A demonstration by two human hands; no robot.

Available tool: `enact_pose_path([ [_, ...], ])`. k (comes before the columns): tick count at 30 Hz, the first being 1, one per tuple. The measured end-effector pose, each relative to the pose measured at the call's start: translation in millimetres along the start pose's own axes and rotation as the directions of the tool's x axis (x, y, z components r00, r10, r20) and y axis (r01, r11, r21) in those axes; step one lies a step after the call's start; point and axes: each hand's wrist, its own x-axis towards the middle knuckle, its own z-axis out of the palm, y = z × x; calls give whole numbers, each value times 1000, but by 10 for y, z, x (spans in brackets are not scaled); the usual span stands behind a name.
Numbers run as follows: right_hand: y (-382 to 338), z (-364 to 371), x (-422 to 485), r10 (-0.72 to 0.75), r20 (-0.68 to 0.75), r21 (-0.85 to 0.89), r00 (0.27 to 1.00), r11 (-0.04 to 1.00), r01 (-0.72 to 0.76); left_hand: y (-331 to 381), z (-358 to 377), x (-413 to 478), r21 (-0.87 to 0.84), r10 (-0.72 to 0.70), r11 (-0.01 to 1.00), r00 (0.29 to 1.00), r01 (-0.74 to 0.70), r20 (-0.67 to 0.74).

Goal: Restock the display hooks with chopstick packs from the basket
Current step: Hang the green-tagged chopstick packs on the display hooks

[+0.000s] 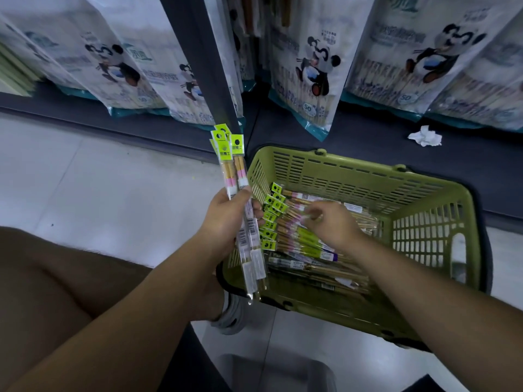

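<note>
Gripping a bundle of chopstick packs (229,165) upright in the left hand (226,219) at frame centre, reaching the right hand (335,224) onto loose packs (300,246) lying crosswise in the basket (353,183), green tags (273,206) pointing left, fingers (312,215) curled, hold too blurred to tell

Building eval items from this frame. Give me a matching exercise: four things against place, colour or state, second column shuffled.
1. left hand
2. right hand
3. crumpled tissue
4. basket

A. olive green
B. on the dark shelf base
C. down among the loose packs
D. grips a bundle of chopstick packs

Pairs: 1-D, 2-C, 3-B, 4-A
</note>
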Motion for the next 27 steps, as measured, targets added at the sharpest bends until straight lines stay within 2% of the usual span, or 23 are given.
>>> enact_pose_path([
  [3,376,94,60,111,168,-320,980,946,-52,-43,5,-1,0,2,1000,999,-2,37],
  [7,517,254,137,110,227,-377,968,926,-17,-90,11,-4,12,26,1000,997,-27,79],
  [13,492,393,223,127,189,-508,974,861,-13,-130,-10,4,18,47,999,991,-50,124],
  [22,451,228,192,56,166,-525,985,850,40,-123,5,-3,-55,0,998,990,8,144],
  [27,159,-135,178,-14,98,-310,995,950,43,-143,33,5,-71,-45,996,992,54,116],
])
